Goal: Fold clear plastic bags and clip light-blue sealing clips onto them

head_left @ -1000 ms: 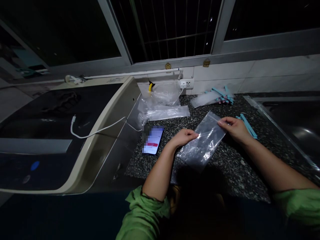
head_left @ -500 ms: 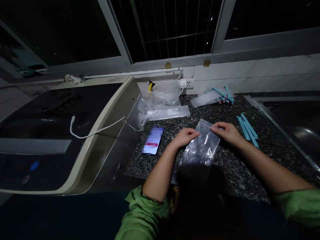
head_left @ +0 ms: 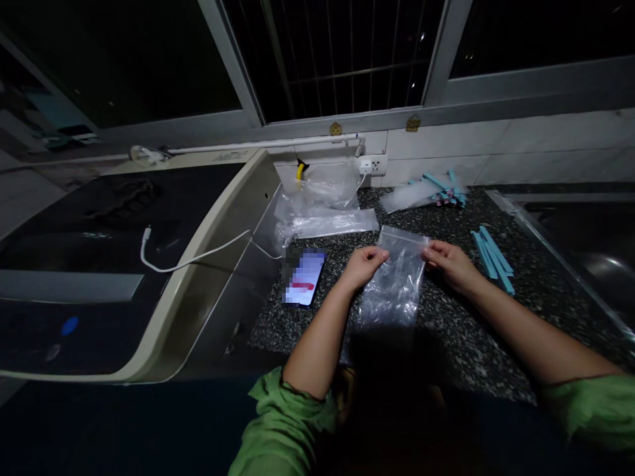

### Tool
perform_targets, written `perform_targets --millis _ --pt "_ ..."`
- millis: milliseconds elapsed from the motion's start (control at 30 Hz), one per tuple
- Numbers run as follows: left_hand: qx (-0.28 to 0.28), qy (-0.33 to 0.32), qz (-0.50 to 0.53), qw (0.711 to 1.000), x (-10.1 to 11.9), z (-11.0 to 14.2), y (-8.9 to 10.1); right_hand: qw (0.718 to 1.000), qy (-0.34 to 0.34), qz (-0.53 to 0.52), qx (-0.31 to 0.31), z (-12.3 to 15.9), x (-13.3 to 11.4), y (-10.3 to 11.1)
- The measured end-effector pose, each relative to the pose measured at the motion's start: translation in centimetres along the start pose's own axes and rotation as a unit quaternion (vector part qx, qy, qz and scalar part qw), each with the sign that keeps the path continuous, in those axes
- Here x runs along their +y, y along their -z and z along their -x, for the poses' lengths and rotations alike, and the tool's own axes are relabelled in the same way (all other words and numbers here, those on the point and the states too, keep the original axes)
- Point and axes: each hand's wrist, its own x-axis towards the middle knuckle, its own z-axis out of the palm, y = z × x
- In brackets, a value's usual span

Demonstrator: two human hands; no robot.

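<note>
A clear zip-lock bag (head_left: 394, 284) hangs between my two hands above the dark speckled counter, its top edge toward the window. My left hand (head_left: 364, 268) pinches the bag's left side between thumb and fingers, a little below the top. On the opposite side my right hand (head_left: 449, 263) grips the edge near the upper corner. Nothing can be made out inside the bag, and its lower end fades into shadow. Several light-blue strips (head_left: 492, 258) lie on the counter to the right of my right hand.
Left of the bag lies a lit phone (head_left: 305, 281). Behind are clear plastic packages (head_left: 337, 223) and more blue strips (head_left: 449, 188) beside a plastic bag. A washing machine (head_left: 208, 264) with a white cable (head_left: 198, 260) stands left; a sink (head_left: 595, 254) is right.
The bag's top edge has spread wider and straightened between my hands. My left hand has shifted slightly left, and my right hand's fingers have moved from the top edge to the side corner.
</note>
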Motion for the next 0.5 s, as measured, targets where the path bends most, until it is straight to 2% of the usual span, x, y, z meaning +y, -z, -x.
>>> perform_targets --millis 167,400,500 --pt "0.056 -0.009 0.013 0.998 0.04 -0.26 0.02 0.999 -0.015 0.043 -0.024 0.21 -0.16 -0.33" --pt "0.075 -0.015 -0.004 0.997 -0.27 -0.37 -0.23 0.998 -0.002 0.055 -0.008 0.31 -0.6 -0.53" --pt "0.095 -0.035 -0.016 0.995 -0.21 -0.41 -0.15 0.997 -0.008 0.065 -0.035 0.43 -0.68 -0.57"
